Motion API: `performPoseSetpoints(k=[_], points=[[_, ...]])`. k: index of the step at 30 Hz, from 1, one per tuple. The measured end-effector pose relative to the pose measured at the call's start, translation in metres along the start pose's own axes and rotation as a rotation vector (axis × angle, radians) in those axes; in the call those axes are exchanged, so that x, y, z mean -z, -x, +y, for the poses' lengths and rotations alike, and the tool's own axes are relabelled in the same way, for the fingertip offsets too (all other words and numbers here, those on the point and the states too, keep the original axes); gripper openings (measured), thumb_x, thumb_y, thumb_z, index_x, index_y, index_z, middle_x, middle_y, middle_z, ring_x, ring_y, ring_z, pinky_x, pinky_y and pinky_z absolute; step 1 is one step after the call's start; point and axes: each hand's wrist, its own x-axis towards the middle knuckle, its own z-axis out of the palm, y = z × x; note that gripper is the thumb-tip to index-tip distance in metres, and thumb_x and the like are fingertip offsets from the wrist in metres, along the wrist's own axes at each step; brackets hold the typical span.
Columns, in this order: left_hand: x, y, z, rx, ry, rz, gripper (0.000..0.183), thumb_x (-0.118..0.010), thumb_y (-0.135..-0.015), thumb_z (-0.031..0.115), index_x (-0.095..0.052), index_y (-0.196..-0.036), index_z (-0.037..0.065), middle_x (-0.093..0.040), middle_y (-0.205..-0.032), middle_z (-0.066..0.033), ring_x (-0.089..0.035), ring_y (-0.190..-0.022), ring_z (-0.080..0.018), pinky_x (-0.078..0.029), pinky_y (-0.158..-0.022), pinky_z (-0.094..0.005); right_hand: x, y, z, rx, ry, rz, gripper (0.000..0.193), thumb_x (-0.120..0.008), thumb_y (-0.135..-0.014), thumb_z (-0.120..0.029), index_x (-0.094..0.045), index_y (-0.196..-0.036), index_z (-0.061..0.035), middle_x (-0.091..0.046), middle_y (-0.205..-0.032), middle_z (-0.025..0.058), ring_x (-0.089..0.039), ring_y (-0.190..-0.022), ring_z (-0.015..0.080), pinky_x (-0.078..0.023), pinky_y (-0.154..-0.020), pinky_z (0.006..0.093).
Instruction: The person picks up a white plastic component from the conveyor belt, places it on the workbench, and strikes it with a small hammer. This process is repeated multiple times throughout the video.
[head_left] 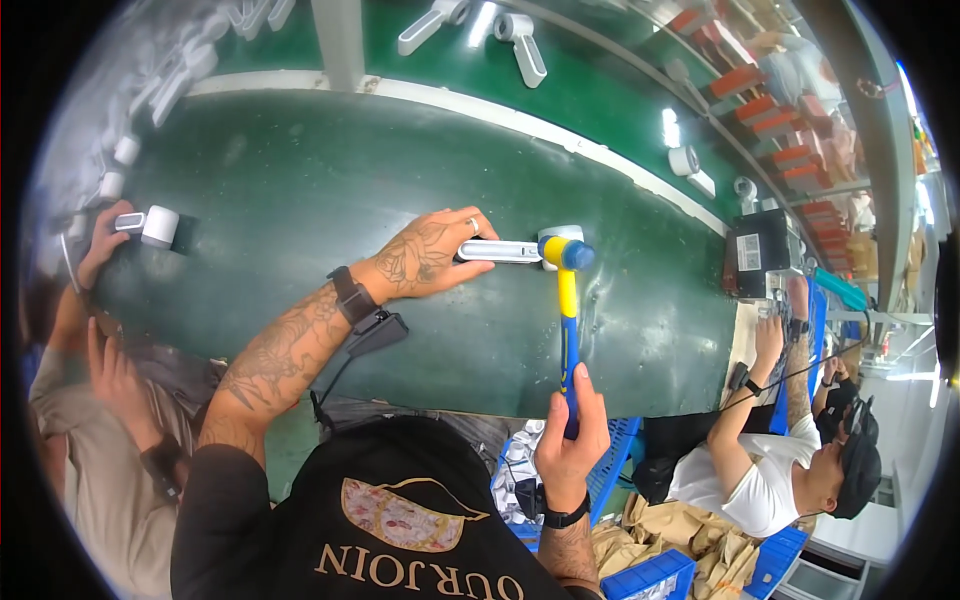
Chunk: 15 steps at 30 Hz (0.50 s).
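My left hand [425, 258] is closed around the handle end of a white handheld device [508, 251], shaped like a small handheld fan, lying flat on the green tabletop [330, 165]. Its round white head is at the right end, partly hidden. In my right hand [572, 445] is a blue and yellow mallet [568, 295], gripped low on its handle near the table's front edge. The mallet's head overlaps the device's round end in this view; whether the two touch, I cannot tell.
At the left, a co-worker's hand [103, 240] holds a similar white device [160, 227]. More such devices [528, 55] lie on a green conveyor beyond a white rail [480, 112]. A black box [762, 250] stands at the right, near another person [765, 470]. Blue crates [650, 578] sit below.
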Motion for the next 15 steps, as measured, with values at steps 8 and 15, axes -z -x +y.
performPoseSetpoints(k=[8,15], points=[[-0.003,-0.001,-0.002,0.006,0.059,0.053,0.025,-0.082,-0.097,0.019,-0.071,-0.115,0.007,-0.072,-0.112,-0.0082,-0.073,-0.098,-0.0291,-0.059,-0.084,-0.0392,-0.018,-0.010,-0.002,0.134,0.032,-0.086,0.049,-0.072,-0.098,0.007,-0.069,-0.146,-0.0020,-0.068,-0.091,0.0148,-0.066,-0.073,0.0275,-0.054,-0.065,0.0364],[0.004,-0.001,0.003,0.040,0.059,0.056,0.026,-0.085,-0.093,0.021,-0.073,-0.111,0.007,-0.074,-0.106,-0.0083,-0.074,-0.091,-0.0268,-0.059,-0.080,-0.0385,-0.017,-0.015,0.004,0.092,-0.019,-0.190,0.049,-0.070,-0.100,0.007,-0.066,-0.149,0.0002,-0.077,-0.109,0.0169,-0.073,-0.084,0.0238,-0.058,-0.076,0.0330]])
